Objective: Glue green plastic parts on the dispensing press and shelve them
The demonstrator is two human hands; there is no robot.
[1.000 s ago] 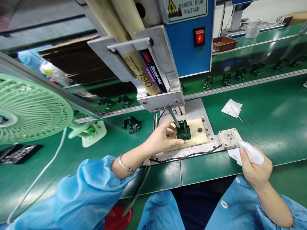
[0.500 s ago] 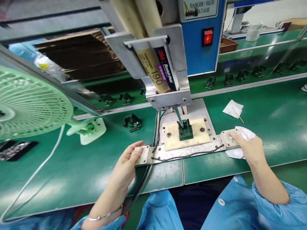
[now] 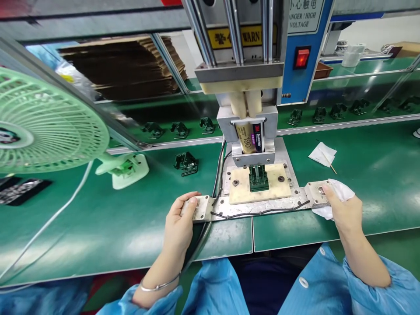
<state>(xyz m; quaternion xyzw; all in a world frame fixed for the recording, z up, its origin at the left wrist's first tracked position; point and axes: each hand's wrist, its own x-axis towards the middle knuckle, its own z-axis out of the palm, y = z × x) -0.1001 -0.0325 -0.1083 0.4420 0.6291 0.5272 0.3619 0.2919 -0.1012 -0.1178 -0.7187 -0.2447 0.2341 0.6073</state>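
Observation:
My left hand [image 3: 180, 222] rests with its thumb on the left metal button block [image 3: 198, 207] of the fixture, fingers curled at its edge. A white cloth [image 3: 341, 192] is bunched in my right hand [image 3: 339, 209], whose thumb presses the right button block [image 3: 315, 193]. Between the two blocks a dark green plastic part [image 3: 259, 180] sits on a beige fixture plate [image 3: 278, 189]. Directly over the part stands the dispenser head with its glue cartridge [image 3: 250, 136].
A green desk fan [image 3: 49, 127] stands at the left with its white cable trailing forward. One loose dark part [image 3: 186, 162] lies on the mat; several more ride the conveyor [image 3: 315, 114] behind. A white wipe with a stick [image 3: 323, 154] lies at right. The blue machine has a lit red switch [image 3: 301, 57].
My left hand left the green part and went to the left button block; my right hand with the cloth moved onto the right block. The dispenser head has come down over the part.

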